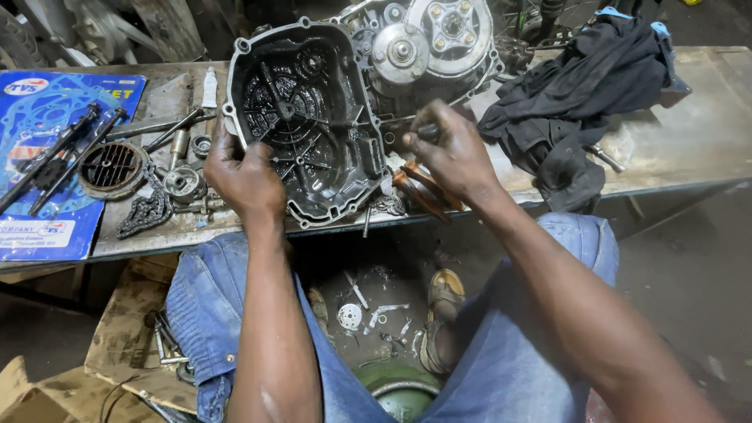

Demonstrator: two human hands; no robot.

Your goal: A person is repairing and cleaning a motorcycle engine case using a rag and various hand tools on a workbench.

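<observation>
My left grip [244,174] is clamped on the left rim of the black engine cover [305,117], fingers curled over the edge, holding it tilted up w/ the oily inside facing me. My right grip [450,153] is pinched shut on a small dark tool handle [427,130] just right of the cover's lower edge. Under the right grip: stacked brownish clutch plates [419,188] on the tabletop [689,125]. Behind the cover, touching it, sits the engine block w/ clutch assy [427,47]. Right of that grip, a dark rag [583,94]. Left of the left grip: chain [145,213], round mesh filter [111,168], small parts, blue gasket pack [43,157].
</observation>
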